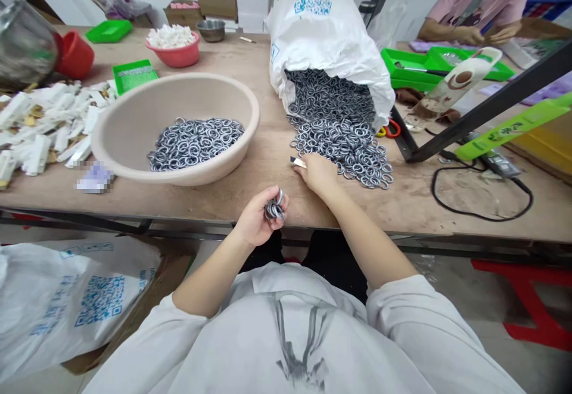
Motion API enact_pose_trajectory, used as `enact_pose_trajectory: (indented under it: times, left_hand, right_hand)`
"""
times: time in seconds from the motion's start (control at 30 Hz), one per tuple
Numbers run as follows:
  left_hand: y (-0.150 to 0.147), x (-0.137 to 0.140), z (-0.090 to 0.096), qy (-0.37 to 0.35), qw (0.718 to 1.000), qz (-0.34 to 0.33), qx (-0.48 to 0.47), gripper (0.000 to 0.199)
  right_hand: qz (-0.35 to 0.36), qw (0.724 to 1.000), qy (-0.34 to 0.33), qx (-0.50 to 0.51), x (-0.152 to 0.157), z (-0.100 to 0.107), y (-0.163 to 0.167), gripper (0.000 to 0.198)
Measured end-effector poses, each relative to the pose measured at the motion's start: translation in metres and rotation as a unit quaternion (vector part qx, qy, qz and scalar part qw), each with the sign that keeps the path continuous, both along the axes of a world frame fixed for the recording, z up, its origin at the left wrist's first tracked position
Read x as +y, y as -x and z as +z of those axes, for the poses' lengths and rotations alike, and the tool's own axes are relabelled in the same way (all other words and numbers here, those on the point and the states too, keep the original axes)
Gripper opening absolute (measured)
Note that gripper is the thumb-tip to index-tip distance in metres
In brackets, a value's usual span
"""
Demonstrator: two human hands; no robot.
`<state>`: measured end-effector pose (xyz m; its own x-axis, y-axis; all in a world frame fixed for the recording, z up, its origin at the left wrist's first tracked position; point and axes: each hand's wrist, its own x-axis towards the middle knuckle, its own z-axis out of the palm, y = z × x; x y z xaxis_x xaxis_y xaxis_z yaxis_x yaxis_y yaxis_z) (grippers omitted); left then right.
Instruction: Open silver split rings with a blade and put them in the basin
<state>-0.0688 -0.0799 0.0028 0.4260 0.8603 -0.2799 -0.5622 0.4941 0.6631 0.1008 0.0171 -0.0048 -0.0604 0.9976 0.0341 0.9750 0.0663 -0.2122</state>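
Observation:
My left hand is closed around several grey rings, held just above the table's front edge. To its right, my right hand grips a small flat white piece with a dark tip at the near left side of a loose pile of grey rings. The pile spills from the mouth of a white sack lying on the table. Left of my hands stands a wide beige basin, with many similar rings inside.
White plastic pieces lie heaped at the left, by a green tray. A pink bowl stands behind the basin. On the right are a dark metal post, a black cable and a bottle. Another person's hands work beyond.

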Motion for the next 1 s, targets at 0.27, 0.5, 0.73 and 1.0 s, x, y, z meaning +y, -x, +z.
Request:
enact_pose_trajectory:
  times: [0.27,0.5,0.73,1.0]
  left_hand:
    - [0.002,0.013,-0.004,0.193,0.973,0.103,-0.074,0.025]
    - [-0.012,0.022,-0.005,0.151,0.974,0.132,-0.102,0.005]
    - [-0.028,0.022,-0.005,0.133,0.986,0.087,-0.046,0.008]
    - [-0.03,0.016,-0.008,0.091,0.995,0.029,-0.036,0.011]
  right_hand:
    - [-0.009,0.946,-0.05,0.321,-0.018,-0.012,-0.029,0.022]
    - [-0.036,0.753,-0.001,0.657,-0.064,-0.012,-0.016,0.047]
    - [-0.004,0.741,0.037,0.67,-0.081,-0.003,-0.004,0.05]
    - [0.052,0.757,0.079,0.646,-0.077,0.006,-0.003,0.049]
